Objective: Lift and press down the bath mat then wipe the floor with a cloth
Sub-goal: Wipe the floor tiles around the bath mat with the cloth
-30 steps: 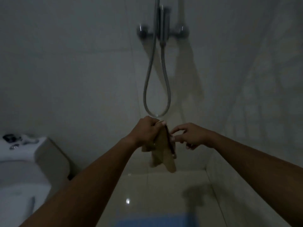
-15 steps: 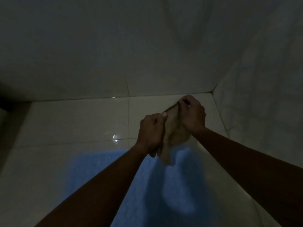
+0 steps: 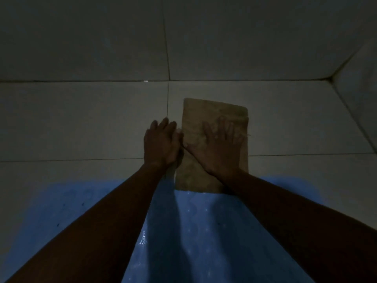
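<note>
Pressure comes from our right hand (image 3: 220, 148), which lies flat with its fingers spread on the tan cloth (image 3: 208, 113), gripping nothing. Our left hand (image 3: 161, 144) rests just beside it, fingers straight, at the cloth's left edge; in this dim light we cannot tell whether it touches the cloth or only the tile. The cloth is folded into a rectangle and lies on the pale floor (image 3: 81, 119), short of the wall (image 3: 81, 37). Its near end meets the far edge of the blue bath mat (image 3: 193, 231). The mat lies flat under our forearms, so we judge the lifting and pressing done. We judge the wiping to be only at its start, with most of the tile around the cloth yet to be covered.
</note>
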Motion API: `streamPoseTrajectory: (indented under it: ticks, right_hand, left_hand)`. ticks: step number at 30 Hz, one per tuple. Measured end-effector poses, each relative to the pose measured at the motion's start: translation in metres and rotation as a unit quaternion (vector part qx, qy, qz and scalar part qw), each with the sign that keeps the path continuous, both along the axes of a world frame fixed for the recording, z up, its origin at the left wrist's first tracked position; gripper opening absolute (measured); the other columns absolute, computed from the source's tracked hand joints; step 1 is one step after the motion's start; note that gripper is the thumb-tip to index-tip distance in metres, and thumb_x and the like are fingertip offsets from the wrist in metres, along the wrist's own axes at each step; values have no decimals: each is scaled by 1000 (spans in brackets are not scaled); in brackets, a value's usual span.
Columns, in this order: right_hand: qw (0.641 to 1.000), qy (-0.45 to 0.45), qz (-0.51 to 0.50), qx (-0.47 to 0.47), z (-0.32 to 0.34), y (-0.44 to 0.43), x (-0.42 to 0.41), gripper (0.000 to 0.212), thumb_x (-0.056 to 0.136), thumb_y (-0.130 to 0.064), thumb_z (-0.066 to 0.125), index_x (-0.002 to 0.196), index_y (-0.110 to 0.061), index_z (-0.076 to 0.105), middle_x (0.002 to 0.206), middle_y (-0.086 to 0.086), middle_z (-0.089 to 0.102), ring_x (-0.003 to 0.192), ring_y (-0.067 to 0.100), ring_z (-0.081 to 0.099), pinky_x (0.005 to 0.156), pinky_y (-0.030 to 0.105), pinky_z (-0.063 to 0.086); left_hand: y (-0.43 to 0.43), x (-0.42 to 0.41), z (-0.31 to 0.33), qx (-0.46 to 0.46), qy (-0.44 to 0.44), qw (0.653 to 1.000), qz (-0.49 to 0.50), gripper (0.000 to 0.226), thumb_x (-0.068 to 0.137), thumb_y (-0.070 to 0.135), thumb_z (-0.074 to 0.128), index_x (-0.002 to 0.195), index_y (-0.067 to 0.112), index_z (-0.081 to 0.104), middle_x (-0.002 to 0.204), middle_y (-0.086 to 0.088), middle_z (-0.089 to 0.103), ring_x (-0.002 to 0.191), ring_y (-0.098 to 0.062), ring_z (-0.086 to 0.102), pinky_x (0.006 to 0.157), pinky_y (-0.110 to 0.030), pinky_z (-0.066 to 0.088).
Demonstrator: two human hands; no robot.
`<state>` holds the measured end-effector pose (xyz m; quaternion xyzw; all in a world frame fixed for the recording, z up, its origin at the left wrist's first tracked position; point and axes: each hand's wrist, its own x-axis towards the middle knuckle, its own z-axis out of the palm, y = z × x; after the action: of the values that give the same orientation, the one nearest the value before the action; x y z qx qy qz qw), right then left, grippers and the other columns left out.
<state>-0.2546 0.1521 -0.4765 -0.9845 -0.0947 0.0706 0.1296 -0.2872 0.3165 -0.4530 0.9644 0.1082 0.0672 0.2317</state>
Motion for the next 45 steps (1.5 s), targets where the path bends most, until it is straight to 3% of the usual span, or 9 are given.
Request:
streamPoseTrajectory:
  ticks: [4,14,19,24,27,30,35,40,45]
  right_hand:
    - [1000,-11,-21,-19,-5,6,3,91,75,-92,12,155,-48,9,167,2,-9,153,31,-10,117,63,-6]
    - [997,-71,18,13,-6,56,105,56,97,-63,24,148,-45,36,166,3,13,151,30,8,117,63,0]
    - [999,-43,19,-1,-1,82,153,56,98,-63,20,152,-48,22,167,4,7,153,31,2,116,60,-4]
    - [998,-44,38,15,-3,76,138,58,99,-60,19,155,-43,22,167,6,8,153,33,3,118,58,-4]
    - [992,-56,97,54,-4,64,113,68,93,-62,13,155,-37,27,162,10,24,149,34,18,120,58,8]
    - [987,-36,138,76,-3,49,76,71,95,-60,16,156,-27,30,162,12,25,149,33,19,122,49,1]
    - [952,-79,267,124,6,27,23,56,97,-39,42,145,-12,49,148,19,47,135,36,46,117,45,24]
    - [951,-25,291,101,9,-11,4,56,101,-54,42,154,-38,31,166,-4,16,152,16,9,113,21,-12]
    - [965,-49,245,84,9,-5,3,87,83,-74,54,156,-42,20,167,-3,12,152,17,6,111,23,-20]
  left_hand:
    - [-1,1,-15,-14,-23,999,27,57,101,44,20,137,16,54,147,-8,48,142,-35,31,114,-52,27]
    - [-3,3,-18,-5,-24,999,39,59,100,45,19,145,18,46,156,-6,38,147,-28,23,119,-48,18]
    - [-1,4,-21,6,-37,999,34,52,103,38,24,145,16,44,154,-7,40,146,-28,25,119,-46,19]
    - [-3,2,-17,-34,-41,998,33,48,102,37,26,141,14,44,144,-9,49,142,-32,33,117,-50,23]
    - [-6,-1,-14,-79,-61,994,40,52,104,38,25,149,16,37,150,-8,44,145,-30,29,120,-45,18]
    - [-6,-2,-15,-125,-81,987,58,56,103,42,24,152,16,32,155,-8,39,145,-24,30,121,-43,17]
    - [-3,-2,-17,-156,-146,976,46,47,105,39,28,136,18,55,131,-7,61,122,-26,54,104,-52,39]
    - [-4,-3,-14,-90,-124,988,27,44,103,40,26,107,13,60,90,-5,55,94,-31,54,81,-40,42]
    - [0,1,-26,-10,-61,998,3,39,99,35,32,109,7,59,115,-17,61,112,-42,49,93,-57,42]
